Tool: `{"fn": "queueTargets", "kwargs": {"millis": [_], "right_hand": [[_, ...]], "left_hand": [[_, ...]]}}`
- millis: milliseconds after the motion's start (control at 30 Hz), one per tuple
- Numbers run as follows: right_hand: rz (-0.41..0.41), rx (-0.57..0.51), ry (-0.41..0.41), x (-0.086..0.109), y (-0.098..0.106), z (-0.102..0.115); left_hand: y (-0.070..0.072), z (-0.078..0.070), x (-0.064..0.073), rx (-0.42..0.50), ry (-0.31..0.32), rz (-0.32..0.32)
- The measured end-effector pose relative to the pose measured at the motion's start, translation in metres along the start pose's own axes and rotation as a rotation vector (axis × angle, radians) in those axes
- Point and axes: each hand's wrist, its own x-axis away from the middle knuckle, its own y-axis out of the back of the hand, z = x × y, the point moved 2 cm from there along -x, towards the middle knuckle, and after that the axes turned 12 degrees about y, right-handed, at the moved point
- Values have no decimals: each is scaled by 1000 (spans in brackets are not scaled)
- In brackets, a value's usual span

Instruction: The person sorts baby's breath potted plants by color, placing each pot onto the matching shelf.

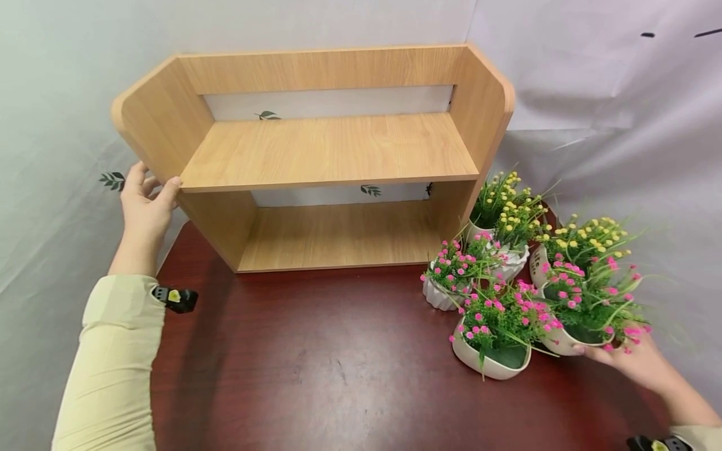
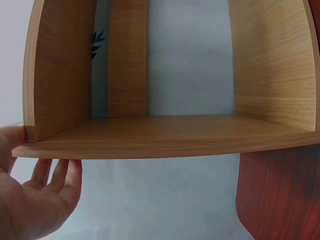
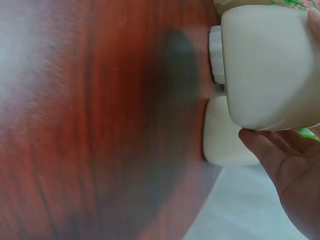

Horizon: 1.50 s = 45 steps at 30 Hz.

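My left hand point(image 1: 148, 210) grips the left side panel of a two-tier wooden shelf point(image 1: 333, 150). In the left wrist view the thumb lies on the inner side of the panel, at the shelf board's end, and the fingers point(image 2: 74, 177) press its outer face. My right hand point(image 1: 645, 363) holds a potted plant point(image 1: 592, 300) with pink flowers, at the right of the table. Its smooth white pot point(image 3: 275, 70) fills the right of the right wrist view, thumb and fingers on either side, overlapping another white pot point(image 3: 225, 135) behind it.
A white heart-shaped pot point(image 1: 491, 363) with pink flowers stands left of the held one. Ribbed white pots point(image 1: 442, 294) and yellow-flowered plants point(image 1: 586, 238) crowd beside the shelf's right end. The dark red table point(image 1: 338, 357) spreads in front; a white patterned wall covering point(image 1: 609, 156) hangs behind.
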Motion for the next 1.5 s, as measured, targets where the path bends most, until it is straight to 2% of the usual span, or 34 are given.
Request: {"fn": "queueTargets", "kwargs": {"millis": [233,367,400,600,667,900,1100,1300,1500], "right_hand": [[-18,-24,40,-12,12,8],[-32,-56,36,-18,19,12],[-35,-63,30,-20,20,13],[-40,-33,-60,-29,28,20],[-35,-4,-87,-33,31,24],[44,98,-210,-44,36,35],[91,130,-285,-56,37,59],[166,165,-403,-63,40,75],[117,155,-429,-72,41,88]], "left_hand": [[-1,0,-1,38,-7,9],[-1,-1,-1,58,-4,10],[-1,-1,-1,37,-4,5],[-1,0,0,-27,4,-16],[-1,0,0,-20,8,-15],[-1,0,1,-13,23,-14],[0,1,1,-22,40,-14],[1,3,1,35,41,-9],[-1,2,0,127,38,25]]}}
